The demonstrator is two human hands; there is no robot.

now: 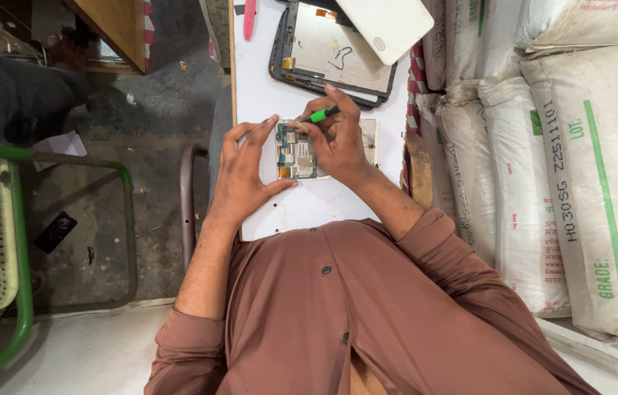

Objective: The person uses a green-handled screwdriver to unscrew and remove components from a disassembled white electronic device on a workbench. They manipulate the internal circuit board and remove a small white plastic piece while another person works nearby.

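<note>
White table [265, 88]: left hand [239, 172] steadies opened phone [296, 151], right hand [338, 139] grip clamped on green screwdriver [321, 115].

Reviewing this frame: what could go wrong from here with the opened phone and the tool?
The green-handled tool in the right hand works on the bare circuit board; a slip might scratch parts. The left hand braces only the phone's edge, so it may shift. The opened tablet lies close behind and could get knocked.

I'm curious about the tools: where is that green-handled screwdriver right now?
In the head view, the green-handled screwdriver is in the right hand, tip on the opened phone, just below the dismantled tablet.
</note>
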